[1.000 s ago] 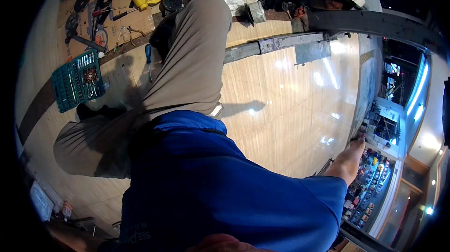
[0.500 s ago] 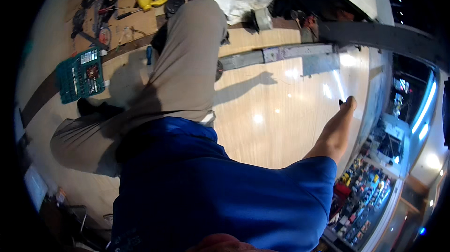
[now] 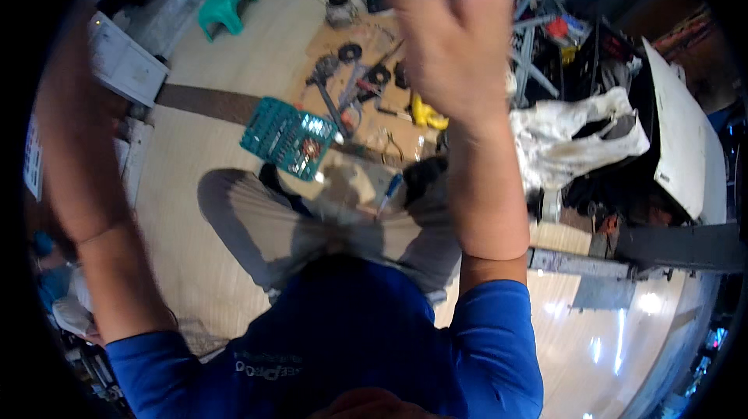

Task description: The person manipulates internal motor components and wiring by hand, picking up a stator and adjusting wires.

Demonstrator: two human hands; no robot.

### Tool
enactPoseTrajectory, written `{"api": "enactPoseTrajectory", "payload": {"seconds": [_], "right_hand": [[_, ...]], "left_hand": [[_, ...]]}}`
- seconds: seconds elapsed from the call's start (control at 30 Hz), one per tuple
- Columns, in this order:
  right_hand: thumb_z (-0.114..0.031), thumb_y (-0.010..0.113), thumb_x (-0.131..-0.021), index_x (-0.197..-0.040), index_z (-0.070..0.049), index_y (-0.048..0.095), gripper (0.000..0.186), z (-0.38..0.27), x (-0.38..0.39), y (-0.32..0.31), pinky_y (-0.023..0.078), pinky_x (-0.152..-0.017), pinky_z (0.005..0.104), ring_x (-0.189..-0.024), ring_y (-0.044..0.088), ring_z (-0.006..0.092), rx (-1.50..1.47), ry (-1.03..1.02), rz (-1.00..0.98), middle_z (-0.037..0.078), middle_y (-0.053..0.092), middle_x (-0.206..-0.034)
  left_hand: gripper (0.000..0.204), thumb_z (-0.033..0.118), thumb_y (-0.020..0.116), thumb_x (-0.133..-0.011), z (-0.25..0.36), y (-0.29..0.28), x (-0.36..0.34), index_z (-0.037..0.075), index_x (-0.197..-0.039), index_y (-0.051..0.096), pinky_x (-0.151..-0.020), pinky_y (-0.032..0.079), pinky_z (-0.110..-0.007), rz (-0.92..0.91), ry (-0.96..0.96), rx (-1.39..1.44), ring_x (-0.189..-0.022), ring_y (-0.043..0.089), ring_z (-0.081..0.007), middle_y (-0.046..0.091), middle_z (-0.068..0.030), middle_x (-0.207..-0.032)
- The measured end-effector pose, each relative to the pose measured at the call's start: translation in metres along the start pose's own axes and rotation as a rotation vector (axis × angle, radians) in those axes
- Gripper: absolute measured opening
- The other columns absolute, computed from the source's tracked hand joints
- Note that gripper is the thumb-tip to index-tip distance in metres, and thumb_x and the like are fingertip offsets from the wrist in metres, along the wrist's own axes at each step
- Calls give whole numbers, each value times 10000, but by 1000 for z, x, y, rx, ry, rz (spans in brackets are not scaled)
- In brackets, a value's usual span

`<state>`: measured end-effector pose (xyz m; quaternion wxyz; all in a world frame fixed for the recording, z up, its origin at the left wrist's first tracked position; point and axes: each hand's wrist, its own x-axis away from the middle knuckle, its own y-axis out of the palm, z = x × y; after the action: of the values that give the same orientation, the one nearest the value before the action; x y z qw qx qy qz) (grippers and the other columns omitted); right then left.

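Observation:
My right hand (image 3: 452, 37) is raised at the top centre, smeared by motion, with its fingertips cut off by the upper edge. Whether it holds anything I cannot make out. At the far left my left forearm (image 3: 93, 209) reaches upward. My left hand (image 3: 68, 68) fades into the dark, blurred rim, so its fingers do not show. Below and between the arms, an open teal tool case (image 3: 288, 137) with bits and sockets lies on the floor before my bent legs. A blue-handled screwdriver (image 3: 392, 188) lies by my knee.
A cardboard sheet (image 3: 327, 37) bears dark wheels, loose tools and a yellow container (image 3: 427, 113). A green stool (image 3: 227, 9) stands far left. At right are a white cloth (image 3: 573, 139), a pale panel (image 3: 686, 139) and a dark beam (image 3: 686, 246).
The view has swung round. My right arm, earlier stretched out to the right with a small dark thing at the hand, is now raised ahead. My left arm has come into view.

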<state>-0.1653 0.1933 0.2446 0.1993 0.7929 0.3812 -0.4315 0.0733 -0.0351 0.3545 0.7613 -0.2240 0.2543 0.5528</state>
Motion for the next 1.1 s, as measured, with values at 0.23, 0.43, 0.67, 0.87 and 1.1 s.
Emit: {"api": "enactPoseTrajectory", "payload": {"seconds": [0.23,0.43,0.67,0.87,1.1], "right_hand": [[-196,606,-893,-989,23,609,239,9,-35,74,445,-551,281,-614,527,109,-327,717,-283,27,601,-731],[-178,590,-924,-1010,35,649,238,67,18,88,443,-629,258,-698,523,80,-236,772,-496,3,625,-784],[-238,616,-883,-931,-3,639,241,103,-2,85,479,-668,405,-751,626,334,359,315,-871,190,633,-788],[-215,621,-843,-816,-22,596,196,86,-2,98,476,-670,466,-820,607,394,658,-23,-1047,193,625,-785],[-133,574,-888,-875,13,601,149,73,52,116,487,-656,452,-774,609,426,465,299,-700,226,629,-814]], "left_hand": [[215,145,487,-976,-36,104,70,-45,-1058,547,-850,517,-355,-146,-205,776,-921,645,-242,645,-140,-958],[234,175,448,-991,-77,72,89,-22,-1071,547,-872,510,-426,73,-440,1141,-942,644,-275,643,-161,-1017],[253,212,523,-964,-105,39,125,-12,-1068,579,-760,515,-358,-242,-551,955,-759,622,-195,636,-82,-814],[168,92,502,-957,-115,55,172,-33,-974,613,-499,486,-272,-487,-671,181,-580,578,-120,610,-69,-707],[208,69,481,-963,-158,74,192,-59,-1060,612,-770,520,-298,-22,-612,477,-808,640,-173,667,-85,-940]]}}
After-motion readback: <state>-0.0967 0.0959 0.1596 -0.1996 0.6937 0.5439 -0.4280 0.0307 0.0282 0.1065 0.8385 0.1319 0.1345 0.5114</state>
